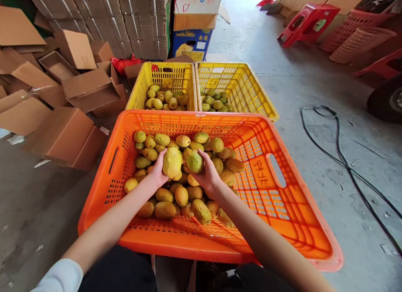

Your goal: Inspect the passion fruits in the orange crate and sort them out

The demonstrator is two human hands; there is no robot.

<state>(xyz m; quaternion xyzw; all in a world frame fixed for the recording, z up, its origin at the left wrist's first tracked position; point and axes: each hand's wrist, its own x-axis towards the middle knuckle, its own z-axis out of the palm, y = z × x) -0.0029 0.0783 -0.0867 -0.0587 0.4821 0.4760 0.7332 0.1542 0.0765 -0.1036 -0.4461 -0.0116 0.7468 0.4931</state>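
Note:
Above the heap in a large orange crate [301, 216], my left hand [159, 171] is closed around a pale yellow papaya [172, 162]. A greener, rounder-looking papaya [194, 161] is gripped in my right hand [210, 173], close beside the first with a narrow gap between them. Below both hands lie many yellow, green and brownish papayas [165, 210], piled toward the crate's left and middle. My fingers are partly hidden behind the held fruit.
Two yellow crates [266, 103] holding smaller heaps of fruit stand against the orange crate's far side. Open cardboard boxes [59, 133] litter the left. A black cable [342, 158] loops over the floor at right, near a wheel [389, 100]. A red stool [309, 24] stands farther back.

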